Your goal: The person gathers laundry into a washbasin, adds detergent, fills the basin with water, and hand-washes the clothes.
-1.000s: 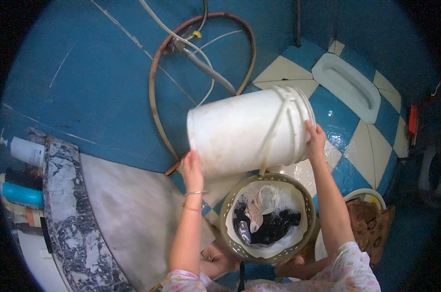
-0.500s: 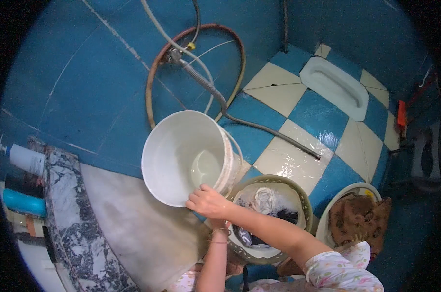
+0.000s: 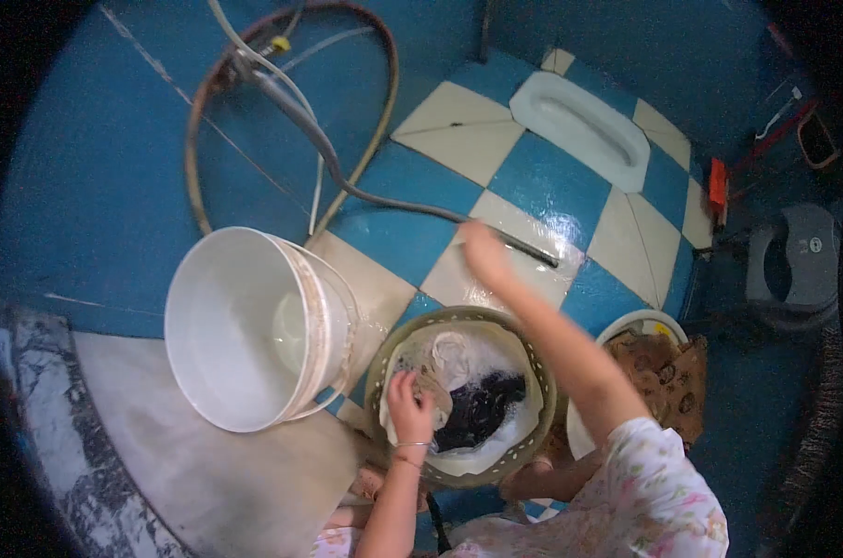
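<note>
My right hand [image 3: 486,255], apparently handling the grey flexible hose [image 3: 401,203], likely needs firm grip next; my left hand [image 3: 410,407] curls inside the round olive plastic basket's left rim [image 3: 376,400], both holds unclear.

In view are two bare hands, a left hand [image 3: 409,409] and a right hand [image 3: 484,246], one white bucket [image 3: 221,321], one olive perforated basket [image 3: 463,479] and one white basin [image 3: 581,437]. The basket holds at least two pieces of clothing, one dark piece [image 3: 482,409] and one pale piece [image 3: 451,361]; the basin holds one brown cloth [image 3: 677,386]. There are also one squat toilet [image 3: 584,128], one looped brown hose [image 3: 191,158] and one grey hose [image 3: 393,200].
</note>
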`<act>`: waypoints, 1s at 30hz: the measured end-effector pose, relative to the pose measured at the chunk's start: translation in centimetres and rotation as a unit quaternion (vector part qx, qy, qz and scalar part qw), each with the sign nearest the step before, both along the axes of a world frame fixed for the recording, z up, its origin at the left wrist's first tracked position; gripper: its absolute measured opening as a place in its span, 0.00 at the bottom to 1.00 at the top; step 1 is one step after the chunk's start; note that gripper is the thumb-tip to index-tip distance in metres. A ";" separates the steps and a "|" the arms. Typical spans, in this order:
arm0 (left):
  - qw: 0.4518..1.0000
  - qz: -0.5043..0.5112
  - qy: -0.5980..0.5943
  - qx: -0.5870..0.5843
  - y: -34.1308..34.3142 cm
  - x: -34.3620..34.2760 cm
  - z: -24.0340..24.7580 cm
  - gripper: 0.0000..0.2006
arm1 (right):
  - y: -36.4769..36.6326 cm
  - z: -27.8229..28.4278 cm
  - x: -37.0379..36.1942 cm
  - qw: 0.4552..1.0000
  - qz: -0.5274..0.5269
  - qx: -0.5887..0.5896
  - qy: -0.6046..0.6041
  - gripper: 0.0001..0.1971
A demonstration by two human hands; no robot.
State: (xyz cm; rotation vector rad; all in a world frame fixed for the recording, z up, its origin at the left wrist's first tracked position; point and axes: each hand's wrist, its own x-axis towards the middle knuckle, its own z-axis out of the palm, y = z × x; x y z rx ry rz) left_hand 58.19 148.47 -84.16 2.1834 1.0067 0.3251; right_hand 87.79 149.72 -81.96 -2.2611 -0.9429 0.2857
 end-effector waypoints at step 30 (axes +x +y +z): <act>0.804 -0.377 0.459 -0.006 -2.0 3.9 2.9 0.31 | -11.9 15.3 -8.7 0.968 0.014 0.042 0.246 0.12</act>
